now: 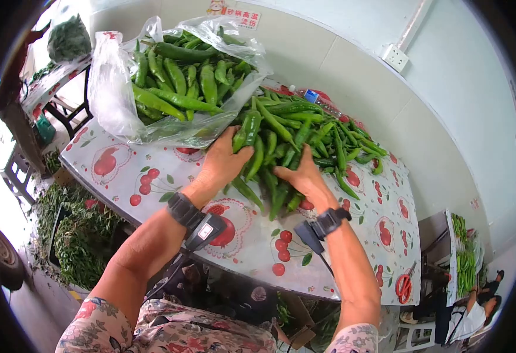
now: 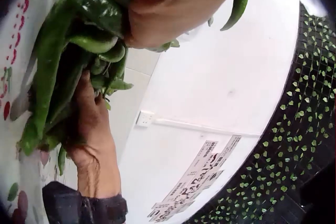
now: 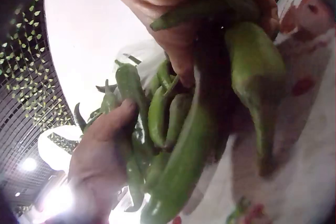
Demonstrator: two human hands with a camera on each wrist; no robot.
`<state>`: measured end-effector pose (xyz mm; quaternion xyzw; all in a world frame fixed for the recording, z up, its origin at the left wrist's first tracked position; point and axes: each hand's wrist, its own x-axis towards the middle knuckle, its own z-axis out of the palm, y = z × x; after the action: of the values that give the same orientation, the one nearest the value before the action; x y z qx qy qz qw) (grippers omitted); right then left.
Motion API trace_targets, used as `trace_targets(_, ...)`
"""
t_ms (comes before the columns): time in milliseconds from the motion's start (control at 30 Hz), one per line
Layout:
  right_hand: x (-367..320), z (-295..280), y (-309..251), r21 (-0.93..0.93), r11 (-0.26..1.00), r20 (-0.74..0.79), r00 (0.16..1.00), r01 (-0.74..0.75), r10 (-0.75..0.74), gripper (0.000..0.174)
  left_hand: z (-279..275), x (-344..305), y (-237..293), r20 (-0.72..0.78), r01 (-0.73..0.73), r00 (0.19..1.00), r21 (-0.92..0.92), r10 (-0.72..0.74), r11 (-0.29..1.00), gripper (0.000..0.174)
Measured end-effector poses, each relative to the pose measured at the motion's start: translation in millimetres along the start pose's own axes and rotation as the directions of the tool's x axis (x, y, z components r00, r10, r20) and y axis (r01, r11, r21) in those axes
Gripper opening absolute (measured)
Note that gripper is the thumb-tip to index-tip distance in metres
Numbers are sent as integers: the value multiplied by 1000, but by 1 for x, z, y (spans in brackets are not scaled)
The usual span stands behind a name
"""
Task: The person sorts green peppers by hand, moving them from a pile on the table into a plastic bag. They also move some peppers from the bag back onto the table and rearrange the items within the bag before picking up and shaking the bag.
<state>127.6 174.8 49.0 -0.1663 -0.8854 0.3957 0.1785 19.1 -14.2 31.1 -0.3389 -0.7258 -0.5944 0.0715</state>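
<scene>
Floral-print fabric garment [image 1: 102,323] on the person lies nearest the head camera, at the lower edge of view. Beyond it, the left hand [image 1: 225,160] and right hand [image 1: 306,175] face each other across a bunch of long, glossy green peppers [image 1: 272,150], over the near side of a loose pepper heap. Fingers of both hands are clamped on peppers, thumbs on the near side; several fingertips are hidden among the pods.

Location: the heap rests on a counter [image 1: 328,267] covered in white plastic printed with red fruit. Left of it stands a clear, wide-mouthed plastic bag [image 1: 113,100], filled with more green peppers [image 1: 181,88]; the left hand is just beside its lower edge.

Step in hand, as judged: gathering a double handful from the heap. Next move, as judged, calls for even inward pressure from both hands and support beneath the bunch, since smooth pods could slip from the underside. Whether the bag is source or destination cannot be established.

Count: two hands; two black wrist-mounted cameras [image 1: 196,223], one per wrist; one filled bag; one loose heap; one pair of red-handled scissors [image 1: 405,279] at the counter's right end. Peppers overlap too heavily for a reliable count.
</scene>
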Motion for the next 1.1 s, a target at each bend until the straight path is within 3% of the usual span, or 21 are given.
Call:
trace_targets(33,8,7,-1,-34,999,-8,1000,-20,19,96,-1,-1,7,-17,18,1000,31,-17,999,50)
trace_targets(167,32,15,-18,-113,982,35,988,-148,153,110,0,-1,3,26,-200,980,246,200,948,57)
trace_targets(267,43,18,-14,-106,984,39,988,-142,146,114,3,-2,14,33,-242,969,307,244,920,62)
trace_targets(500,20,-1,-15,-147,987,13,998,-64,67,104,-6,-1,2,50,-240,970,298,236,924,69)
trace_targets(600,5,-28,-9,-348,934,55,996,81,-66,96,-6,-2,8,64,-254,967,327,247,910,69)
trace_targets(633,-3,-41,-10,-360,930,55,997,67,-51,87,-7,-3,10,79,-277,961,335,266,901,69)
trace_targets(700,-6,-72,0,-252,967,46,998,-31,44,81,-7,-3,13,102,-324,946,350,308,879,69)
trace_targets(800,-5,-111,37,-161,972,-166,976,-169,142,74,-6,-6,18,148,-304,953,470,265,829,66)
trace_targets(867,-3,-125,59,-130,959,-287,936,-251,206,70,-6,-7,21,143,-274,962,452,235,849,62)
trace_targets(967,8,-120,78,83,943,-215,919,-321,332,71,-9,-11,27,174,-272,961,432,217,860,56)
trace_targets(1067,39,-95,94,-346,880,-245,937,-326,250,73,-16,-14,40,237,-192,967,430,95,882,54)
trace_targets(1100,46,-91,87,-291,910,-218,947,-295,238,72,-15,-11,42,230,-185,969,440,89,878,55)
